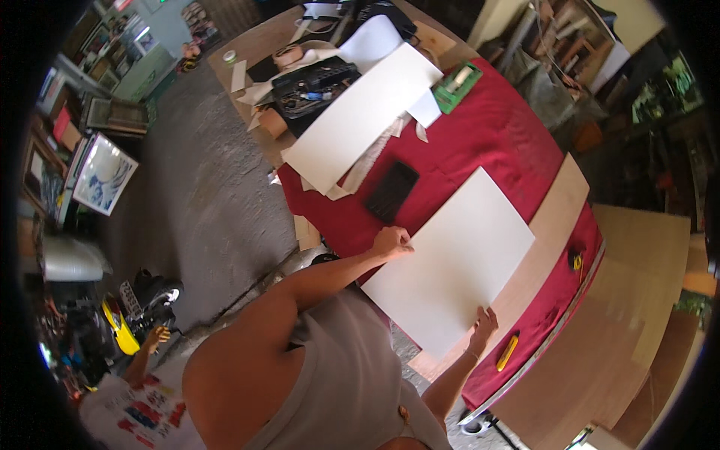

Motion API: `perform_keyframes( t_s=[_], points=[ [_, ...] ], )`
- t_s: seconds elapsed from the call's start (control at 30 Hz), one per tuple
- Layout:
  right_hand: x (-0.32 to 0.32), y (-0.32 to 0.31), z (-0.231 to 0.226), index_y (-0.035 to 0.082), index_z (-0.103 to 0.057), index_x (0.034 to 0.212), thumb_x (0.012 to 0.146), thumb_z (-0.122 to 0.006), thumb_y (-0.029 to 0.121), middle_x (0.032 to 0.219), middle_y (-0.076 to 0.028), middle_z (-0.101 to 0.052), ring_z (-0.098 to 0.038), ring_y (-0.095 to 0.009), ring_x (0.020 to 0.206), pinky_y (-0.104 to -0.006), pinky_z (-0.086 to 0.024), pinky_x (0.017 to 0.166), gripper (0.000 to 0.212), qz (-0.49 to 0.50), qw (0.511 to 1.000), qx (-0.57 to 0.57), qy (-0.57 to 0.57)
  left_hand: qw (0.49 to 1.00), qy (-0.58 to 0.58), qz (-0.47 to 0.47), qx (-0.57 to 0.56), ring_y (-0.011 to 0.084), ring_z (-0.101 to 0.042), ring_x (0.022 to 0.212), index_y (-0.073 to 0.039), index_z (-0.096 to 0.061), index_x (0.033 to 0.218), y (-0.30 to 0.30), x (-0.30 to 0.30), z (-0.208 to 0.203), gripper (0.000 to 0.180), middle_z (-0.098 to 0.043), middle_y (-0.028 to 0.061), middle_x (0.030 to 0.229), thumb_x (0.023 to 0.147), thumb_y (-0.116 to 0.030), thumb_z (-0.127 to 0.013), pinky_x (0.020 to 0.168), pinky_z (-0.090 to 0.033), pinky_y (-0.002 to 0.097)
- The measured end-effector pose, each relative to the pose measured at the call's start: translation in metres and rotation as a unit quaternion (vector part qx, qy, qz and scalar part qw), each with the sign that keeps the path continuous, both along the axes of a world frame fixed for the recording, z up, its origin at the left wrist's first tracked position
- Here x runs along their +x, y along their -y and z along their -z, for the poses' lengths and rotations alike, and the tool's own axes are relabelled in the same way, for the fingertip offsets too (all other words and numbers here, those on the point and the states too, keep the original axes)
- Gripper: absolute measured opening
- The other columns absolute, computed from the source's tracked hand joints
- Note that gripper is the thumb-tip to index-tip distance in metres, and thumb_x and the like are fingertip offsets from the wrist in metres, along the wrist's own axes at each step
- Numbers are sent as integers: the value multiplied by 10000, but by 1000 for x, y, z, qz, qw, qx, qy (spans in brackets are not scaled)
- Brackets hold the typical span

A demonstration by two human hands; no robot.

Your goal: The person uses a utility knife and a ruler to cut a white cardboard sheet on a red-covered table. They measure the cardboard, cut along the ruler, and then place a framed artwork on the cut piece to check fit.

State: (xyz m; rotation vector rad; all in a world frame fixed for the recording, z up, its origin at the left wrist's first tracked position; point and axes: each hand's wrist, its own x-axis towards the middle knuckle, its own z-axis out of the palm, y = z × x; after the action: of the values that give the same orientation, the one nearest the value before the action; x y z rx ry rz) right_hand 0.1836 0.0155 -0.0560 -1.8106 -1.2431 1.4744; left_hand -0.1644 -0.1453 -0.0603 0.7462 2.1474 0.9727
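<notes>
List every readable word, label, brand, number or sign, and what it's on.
Number plate, lower left: characters show, not copied here.
Another person's white shirt: red and blue print, not copied here.
Yellow tool: any marking is too small to read.
Wider white sheet: no writing shows.
</notes>
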Motion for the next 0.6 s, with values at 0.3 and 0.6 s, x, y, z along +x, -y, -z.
perform_keyframes(
  t_s=[0.3,0.6],
  points=[
    [-2,-19,17,-20,-625,729,807,-724,124,519,-3,-498,-426,-92,433,-243,-329,389,192,-130,985,88,66,996,-80,26,10,312,-657,874,-60,-682,944,7,12,-10,283,-673,128,914,715,-226,-693,746,-535,444],
    [-7,-30,13,-52,-629,822,772,-766,308,719,-125,-602,-538,-222,589,-382,-493,562,388,-260,901,198,287,988,-129,-2,-85,365,-516,1112,67,-539,1180,16,59,-43,637,-510,240,1171,733,-346,-729,861,-492,458]
  ],
)
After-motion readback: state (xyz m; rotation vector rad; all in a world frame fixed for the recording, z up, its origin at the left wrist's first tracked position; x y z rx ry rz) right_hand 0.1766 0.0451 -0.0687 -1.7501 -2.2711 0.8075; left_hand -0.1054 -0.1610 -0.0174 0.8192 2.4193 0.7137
